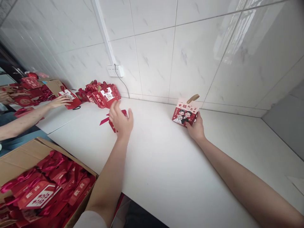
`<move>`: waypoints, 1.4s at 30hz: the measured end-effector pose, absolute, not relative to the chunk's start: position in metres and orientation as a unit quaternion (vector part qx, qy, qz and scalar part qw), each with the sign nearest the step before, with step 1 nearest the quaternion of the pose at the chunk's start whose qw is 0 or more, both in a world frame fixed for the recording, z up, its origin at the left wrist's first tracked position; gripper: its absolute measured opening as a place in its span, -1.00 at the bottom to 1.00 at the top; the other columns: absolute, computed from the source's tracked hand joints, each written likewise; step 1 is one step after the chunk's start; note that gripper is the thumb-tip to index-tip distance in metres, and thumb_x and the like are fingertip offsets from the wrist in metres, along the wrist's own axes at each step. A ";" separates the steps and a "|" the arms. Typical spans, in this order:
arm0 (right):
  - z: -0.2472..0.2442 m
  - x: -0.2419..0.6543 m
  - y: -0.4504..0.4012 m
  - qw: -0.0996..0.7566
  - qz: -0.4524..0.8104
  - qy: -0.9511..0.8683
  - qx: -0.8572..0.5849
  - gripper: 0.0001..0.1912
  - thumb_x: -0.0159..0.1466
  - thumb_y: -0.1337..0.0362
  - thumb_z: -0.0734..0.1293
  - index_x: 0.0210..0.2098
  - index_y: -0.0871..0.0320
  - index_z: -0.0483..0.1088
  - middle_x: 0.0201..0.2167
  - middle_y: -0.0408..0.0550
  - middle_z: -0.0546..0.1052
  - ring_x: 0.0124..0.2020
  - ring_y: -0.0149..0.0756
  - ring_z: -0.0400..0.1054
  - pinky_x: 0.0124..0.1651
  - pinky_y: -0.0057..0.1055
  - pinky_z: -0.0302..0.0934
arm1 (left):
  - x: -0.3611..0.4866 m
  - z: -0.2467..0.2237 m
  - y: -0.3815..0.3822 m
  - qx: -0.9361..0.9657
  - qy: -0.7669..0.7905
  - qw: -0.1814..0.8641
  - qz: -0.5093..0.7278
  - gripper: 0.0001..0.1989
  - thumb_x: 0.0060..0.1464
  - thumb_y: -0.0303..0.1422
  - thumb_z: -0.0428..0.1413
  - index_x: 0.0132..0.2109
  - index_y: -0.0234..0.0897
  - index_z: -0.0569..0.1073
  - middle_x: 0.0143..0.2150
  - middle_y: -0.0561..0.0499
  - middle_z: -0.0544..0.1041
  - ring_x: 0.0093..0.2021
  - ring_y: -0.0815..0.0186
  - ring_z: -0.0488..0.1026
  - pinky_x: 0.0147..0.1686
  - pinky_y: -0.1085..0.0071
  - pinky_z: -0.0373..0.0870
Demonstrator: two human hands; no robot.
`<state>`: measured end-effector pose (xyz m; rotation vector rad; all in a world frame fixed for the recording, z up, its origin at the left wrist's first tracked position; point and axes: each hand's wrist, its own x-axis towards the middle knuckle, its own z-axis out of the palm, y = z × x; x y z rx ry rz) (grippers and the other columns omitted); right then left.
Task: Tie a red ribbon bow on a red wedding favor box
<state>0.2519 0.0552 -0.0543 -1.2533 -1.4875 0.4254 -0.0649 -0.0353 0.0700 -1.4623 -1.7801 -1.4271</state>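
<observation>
My right hand [196, 129] grips a small red and white gift box [185, 113] with a cartoon couple on its face and a tan handle, set on the white table [166, 164] near the tiled wall. My left hand [121, 120] hovers over a flat red box with a ribbon [111, 121] lying on the table; the fingers are spread and I cannot tell whether they touch it. Behind it, several finished red gift boxes [104, 93] stand in a cluster against the wall.
A cardboard carton [14, 158] full of flat red boxes and ribbons sits at my lower left. Another person's hand [60, 101] rests on a red box [70, 98] further left, with more red boxes behind. A wall socket [115, 71] with a cable is above the cluster.
</observation>
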 end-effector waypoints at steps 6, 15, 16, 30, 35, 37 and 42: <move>-0.062 0.255 0.062 0.554 0.242 -0.547 -0.579 -0.01 0.07 0.10 0.41 0.35 0.22 -0.11 0.32 0.24 0.08 0.31 0.11 -0.02 0.32 0.06 -0.07 | -0.135 0.059 -0.020 -0.383 -0.770 0.045 -0.508 -0.39 0.07 -0.20 0.15 0.22 -0.26 0.18 0.32 -0.29 0.18 0.31 -0.19 0.10 0.19 -0.21 0.06; -0.025 0.238 0.024 0.645 0.060 -0.573 -0.501 -0.36 0.29 0.15 0.23 0.29 0.16 -0.03 0.33 0.19 0.04 0.37 0.00 -0.14 0.36 0.07 -0.28 | -0.122 0.063 -0.023 -0.487 -0.694 -0.283 -0.447 -0.04 -0.25 -0.25 0.38 0.30 -0.21 0.15 0.05 -0.22 0.46 -0.12 0.13 0.52 -0.19 0.29 0.47; -0.017 0.234 0.017 0.650 0.045 -0.588 -0.479 -0.40 0.31 0.15 0.22 0.28 0.12 0.00 0.34 0.16 0.03 0.37 -0.01 -0.14 0.36 0.08 -0.30 | -0.115 0.068 -0.028 -0.526 -0.674 -0.337 -0.395 -0.07 -0.26 -0.24 0.39 0.27 -0.18 0.22 0.00 -0.20 0.50 -0.16 0.14 0.54 -0.25 0.32 0.46; 0.018 0.208 -0.026 0.587 0.150 -0.722 -0.334 -0.70 0.35 0.16 0.24 0.06 0.03 0.26 0.16 0.08 0.30 0.23 -0.07 0.13 0.22 -0.06 0.07 | -0.028 0.092 -0.057 -0.810 -0.380 -0.372 -0.247 -0.44 -0.06 -0.26 0.27 0.13 0.00 0.41 0.29 -0.05 0.29 0.32 0.06 0.18 0.27 -0.02 0.12; 0.044 0.218 -0.022 0.474 0.241 -0.787 -0.312 -0.72 0.41 0.10 0.15 -0.23 0.08 0.41 -0.14 0.00 0.47 -0.03 -0.16 0.34 0.05 -0.19 0.20 | -0.013 0.087 -0.062 -0.829 -0.388 -0.335 -0.223 -0.69 -0.05 -0.24 0.26 -0.10 -0.10 0.52 0.30 -0.11 0.26 0.32 0.03 0.18 0.21 0.05 0.22; 0.063 0.225 -0.029 0.371 0.287 -0.831 -0.299 -0.62 0.40 0.04 0.13 -0.37 0.10 0.41 -0.30 -0.04 0.47 -0.19 -0.20 0.37 -0.08 -0.23 0.25 | -0.008 0.084 -0.063 -0.826 -0.390 -0.330 -0.238 -0.78 -0.01 -0.24 0.23 -0.18 -0.15 0.54 0.27 -0.12 0.29 0.29 0.03 0.21 0.15 0.10 0.29; 0.095 0.245 -0.049 0.211 0.267 -0.912 -0.230 -0.74 0.17 0.00 0.41 -0.36 0.05 0.43 0.00 0.00 0.41 0.07 -0.05 0.28 0.00 -0.16 0.28 | 0.002 0.081 -0.066 -0.828 -0.385 -0.302 -0.274 -0.91 0.02 -0.29 0.19 -0.32 -0.19 0.55 0.22 -0.09 0.35 0.25 0.02 0.26 0.17 0.08 0.27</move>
